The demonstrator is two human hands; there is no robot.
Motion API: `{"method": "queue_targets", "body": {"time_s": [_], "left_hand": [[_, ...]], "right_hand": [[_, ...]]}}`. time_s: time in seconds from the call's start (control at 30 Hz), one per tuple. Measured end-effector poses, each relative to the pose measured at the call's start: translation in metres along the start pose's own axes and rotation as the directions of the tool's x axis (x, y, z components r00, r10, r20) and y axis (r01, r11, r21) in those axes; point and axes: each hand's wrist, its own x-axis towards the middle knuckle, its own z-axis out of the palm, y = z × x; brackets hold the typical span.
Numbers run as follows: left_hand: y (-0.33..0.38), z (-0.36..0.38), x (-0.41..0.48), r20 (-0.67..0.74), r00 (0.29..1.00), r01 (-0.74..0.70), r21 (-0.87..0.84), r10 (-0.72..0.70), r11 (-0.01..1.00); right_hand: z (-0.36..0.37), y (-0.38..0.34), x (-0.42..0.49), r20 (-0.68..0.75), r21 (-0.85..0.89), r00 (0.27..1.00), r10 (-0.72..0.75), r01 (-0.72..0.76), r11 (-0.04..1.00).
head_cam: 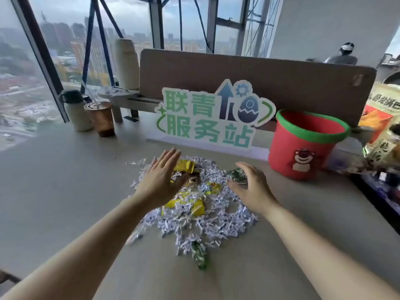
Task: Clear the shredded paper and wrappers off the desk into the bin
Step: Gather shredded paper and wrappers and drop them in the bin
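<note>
Sprawling mid-desk [54, 191], shredded paper [207, 226] lay in heap, long axis running from near edge toward sign [207, 118]. Yellow wrappers [184, 204] mixed in; green wrapper [200, 255] at near end, lengthwise along same line. Left hand [161, 180] spread flat, fingers wide, over heap's left side. Right hand [252, 187] open, cupped, at right side beside another green wrapper [236, 176]. Neither held anything. Red bin [303, 148] upright, right of heap, apart.
</note>
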Motion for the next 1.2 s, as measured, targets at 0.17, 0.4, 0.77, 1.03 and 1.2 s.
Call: {"method": "queue_targets", "body": {"time_s": [0.17, 0.4, 0.77, 1.03, 1.2], "left_hand": [[-0.004, 0.036, -0.076, 0.071, 0.997, -0.003, 0.049, -0.001, 0.999], [0.009, 0.042, -0.099, 0.11, 0.994, -0.021, 0.232, -0.005, 0.973], [0.017, 0.064, -0.041, 0.19, 0.982, -0.054, 0.23, 0.01, 0.972], [0.022, 0.073, -0.022, 0.099, 0.988, -0.131, 0.141, 0.117, 0.981], [0.024, 0.072, -0.021, -0.018, 0.989, -0.144, 0.065, 0.145, 0.987]], "right_hand": [[0.037, 0.014, -0.048, 0.022, -0.079, 0.998, -0.055, 0.057, 0.995], [0.042, 0.014, -0.069, 0.109, -0.231, 0.994, -0.03, 0.055, 0.971], [0.04, 0.022, -0.036, 0.116, -0.296, 0.992, -0.054, 0.086, 0.951], [0.043, 0.027, -0.021, 0.08, -0.128, 0.985, -0.15, 0.159, 0.979], [0.038, 0.022, -0.024, 0.084, -0.016, 0.989, -0.121, 0.122, 0.992]]}}
